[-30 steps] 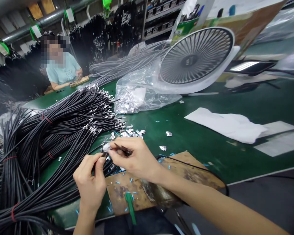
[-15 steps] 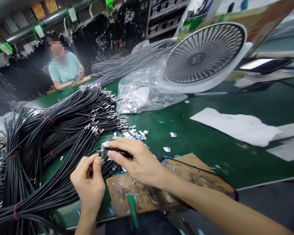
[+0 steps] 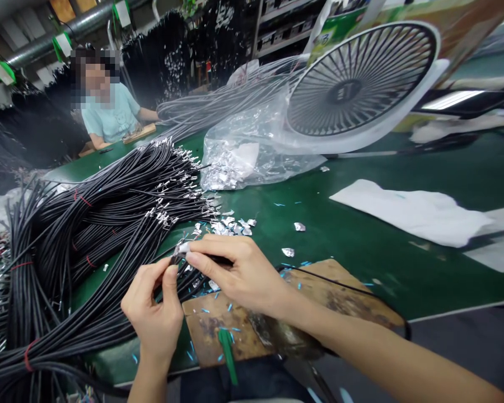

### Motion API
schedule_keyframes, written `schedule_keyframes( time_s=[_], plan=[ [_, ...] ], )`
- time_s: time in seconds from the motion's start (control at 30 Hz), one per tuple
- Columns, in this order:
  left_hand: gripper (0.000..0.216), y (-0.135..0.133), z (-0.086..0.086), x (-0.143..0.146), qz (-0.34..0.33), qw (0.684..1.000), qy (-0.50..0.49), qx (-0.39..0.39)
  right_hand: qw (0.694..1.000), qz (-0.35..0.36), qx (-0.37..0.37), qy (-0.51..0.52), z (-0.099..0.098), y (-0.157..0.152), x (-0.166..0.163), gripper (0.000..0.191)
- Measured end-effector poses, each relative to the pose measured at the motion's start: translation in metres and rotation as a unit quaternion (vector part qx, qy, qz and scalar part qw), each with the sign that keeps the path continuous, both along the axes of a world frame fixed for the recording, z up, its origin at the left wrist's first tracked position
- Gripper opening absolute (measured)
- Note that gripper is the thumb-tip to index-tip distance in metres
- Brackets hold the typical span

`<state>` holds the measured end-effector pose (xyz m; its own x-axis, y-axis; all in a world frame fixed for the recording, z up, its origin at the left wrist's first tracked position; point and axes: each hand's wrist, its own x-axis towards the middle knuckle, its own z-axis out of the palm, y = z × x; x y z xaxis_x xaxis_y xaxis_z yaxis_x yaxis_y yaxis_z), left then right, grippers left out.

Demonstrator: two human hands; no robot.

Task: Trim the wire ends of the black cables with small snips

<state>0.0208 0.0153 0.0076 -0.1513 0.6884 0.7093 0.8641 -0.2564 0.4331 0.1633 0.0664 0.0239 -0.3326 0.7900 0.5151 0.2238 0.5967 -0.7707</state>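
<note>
My left hand (image 3: 155, 305) pinches a black cable (image 3: 173, 261) close to its stripped end, between thumb and curled forefinger. Against that end, the fingers of my right hand (image 3: 239, 268) are closed, and a white cover (image 3: 183, 248) wraps one fingertip. A dark slim tool (image 3: 223, 261) lies within my right hand, mostly hidden by the fingers, so its kind is unclear. Thin wires and a silvery bit show at the cable end. Left of my hands, bundles of black cables (image 3: 109, 207) with silvery ends spread over the green table (image 3: 285, 207).
Foil scraps (image 3: 233, 225) lie beyond my hands. A worn wooden board (image 3: 218, 347) with blue bits and a green strip (image 3: 227, 355) is below. Farther off are a clear plastic bag (image 3: 269, 131), a fan (image 3: 361, 84), white paper (image 3: 407, 212) and a seated co-worker (image 3: 111, 115).
My right fingertips have closed in on the cable end, and the dark tool shows less. My left hand keeps its pinch. The co-worker's one arm has reached out to the right.
</note>
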Motion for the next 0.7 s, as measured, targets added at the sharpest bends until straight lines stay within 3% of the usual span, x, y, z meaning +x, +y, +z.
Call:
schedule_keyframes(
  time_s=[0.17,0.27,0.33,0.43,0.57,0.7],
  plan=[
    [0.011,0.0012,0.0015,0.0001,0.013,0.998,0.05,0.043,0.999,-0.006,0.036,0.005,-0.0006,-0.0015,0.0004,0.02],
    [0.017,0.001,0.0018,-0.0041,-0.011,0.997,0.073,0.0,1.0,0.006,0.021,0.004,0.0,-0.0005,0.0008,0.021],
    [0.018,0.0009,0.0013,-0.0063,-0.021,0.998,0.054,-0.023,1.0,0.007,0.001,0.009,0.0006,0.001,0.0011,0.021],
    [0.012,0.0014,-0.0007,-0.0062,-0.047,0.999,0.01,0.008,0.999,-0.017,-0.01,0.033,0.0016,0.0028,0.0011,0.019],
    [0.008,0.0032,-0.0024,-0.0022,-0.078,0.996,0.002,0.046,0.998,-0.006,0.008,0.065,0.002,0.0018,0.0002,0.025],
    [0.009,0.0041,-0.0002,-0.0001,-0.069,0.997,0.006,0.039,0.997,0.011,0.027,0.075,0.0023,-0.0005,-0.0008,0.02]
  ],
)
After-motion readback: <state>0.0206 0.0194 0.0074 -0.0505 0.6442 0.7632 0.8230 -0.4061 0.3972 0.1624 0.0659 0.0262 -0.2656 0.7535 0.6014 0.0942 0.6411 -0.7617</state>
